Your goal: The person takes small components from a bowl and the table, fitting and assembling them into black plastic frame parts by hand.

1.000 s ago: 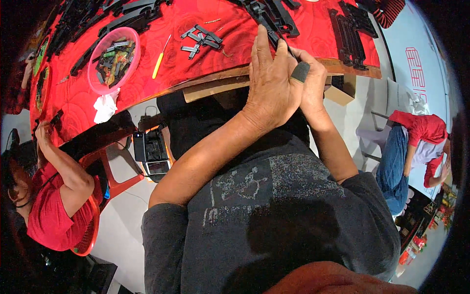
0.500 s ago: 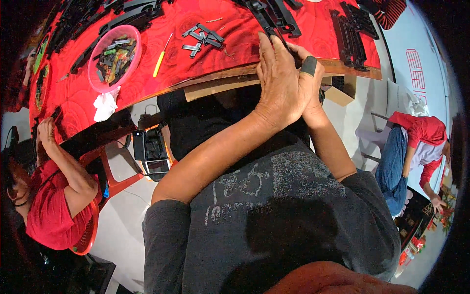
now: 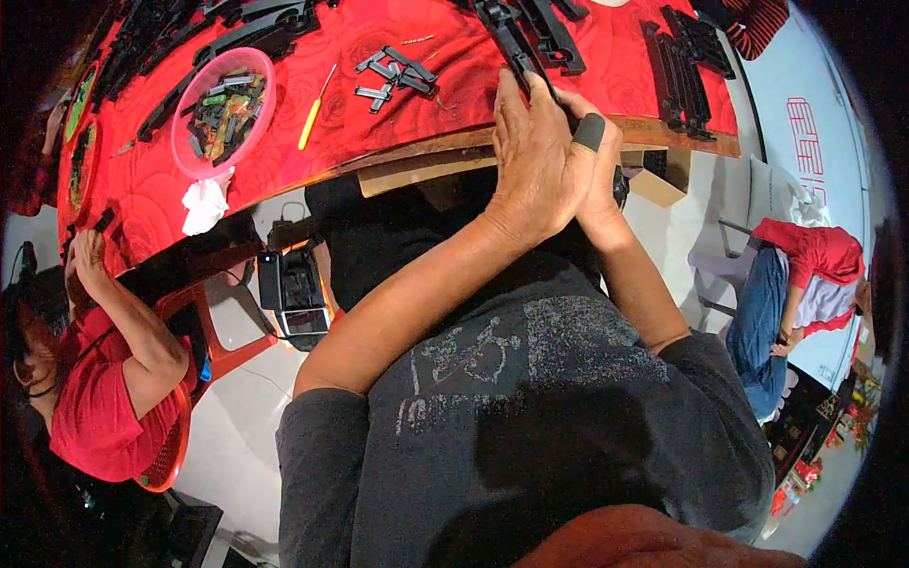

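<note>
My left hand and my right hand are pressed together at the table's near edge. Both close round the near end of a long black plastic part, which points away over the table. One thumb wears a dark finger sleeve. Much of my right hand lies behind the left, and the gripped end is hidden. Just right of the held part lies another black part. To the left are several small grey and black metal pieces in a loose pile.
On the red-covered table are a yellow-handled screwdriver, a pink basket of small parts, crumpled white tissue and black parts. A person in red works at left; another sits at right.
My hands have shifted slightly left and nearer, with the black part still held. The seated person at right has drawn an outstretched hand in to the knees.
</note>
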{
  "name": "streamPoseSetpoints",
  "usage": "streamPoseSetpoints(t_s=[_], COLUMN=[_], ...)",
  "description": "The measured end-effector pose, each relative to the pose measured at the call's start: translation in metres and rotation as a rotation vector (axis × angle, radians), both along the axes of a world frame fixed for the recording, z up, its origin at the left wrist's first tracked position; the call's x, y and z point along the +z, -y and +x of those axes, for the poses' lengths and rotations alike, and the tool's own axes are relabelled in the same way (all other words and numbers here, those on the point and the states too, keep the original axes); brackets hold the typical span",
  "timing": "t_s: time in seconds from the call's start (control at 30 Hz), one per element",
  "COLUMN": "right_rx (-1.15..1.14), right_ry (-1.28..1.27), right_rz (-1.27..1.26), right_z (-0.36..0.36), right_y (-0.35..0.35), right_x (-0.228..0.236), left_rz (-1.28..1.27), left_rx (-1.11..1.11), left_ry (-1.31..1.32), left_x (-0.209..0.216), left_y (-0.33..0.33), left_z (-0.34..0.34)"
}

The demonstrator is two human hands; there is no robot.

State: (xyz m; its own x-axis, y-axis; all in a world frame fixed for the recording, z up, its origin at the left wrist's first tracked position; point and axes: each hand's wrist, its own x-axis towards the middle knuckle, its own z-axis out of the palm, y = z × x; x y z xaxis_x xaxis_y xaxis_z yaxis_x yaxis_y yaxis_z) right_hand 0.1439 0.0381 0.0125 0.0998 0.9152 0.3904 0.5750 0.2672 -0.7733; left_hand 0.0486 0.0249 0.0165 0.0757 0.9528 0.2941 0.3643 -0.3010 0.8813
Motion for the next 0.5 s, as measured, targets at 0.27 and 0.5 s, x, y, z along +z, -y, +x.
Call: streamPoseSetpoints(t_s=[0.27,0.5], right_rx=[-0.056,-0.156], right_ry=[0.004,-0.124], right_rz=[-0.048,-0.111], right_z=[0.003,-0.006], right_y=[-0.005,-0.010], right_x=[-0.006,0.001], left_rz=[0.057,0.047], left_rx=[0.003,0.208], left_ry=[-0.190,0.194], left_x=[-0.003,0.002], left_y=[-0.004,-0.026], left_z=[-0.005,-0.008])
